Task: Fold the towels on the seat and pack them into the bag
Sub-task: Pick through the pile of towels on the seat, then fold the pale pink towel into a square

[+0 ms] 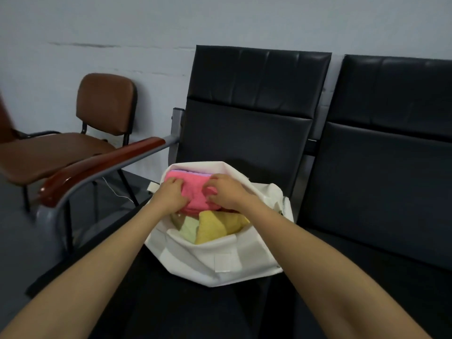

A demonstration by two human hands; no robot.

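A white fabric bag (pixel 220 260) lies open on the black seat (pixel 244 148). Inside it, a folded pink towel (pixel 194 192) sits at the far side, on top of a purple towel (pixel 188 172) whose edge shows behind it. My left hand (pixel 171 195) grips the pink towel's left side and my right hand (pixel 226 192) grips its right side, fingers curled into the cloth. Nearer me in the bag lie a yellow towel (pixel 217 227) and a pale green towel (pixel 189 228).
A second black seat (pixel 381 172) adjoins on the right. A wooden armrest (pixel 102 165) on a grey metal frame borders the seat on the left. A brown chair (pixel 73 143) stands further left by the wall.
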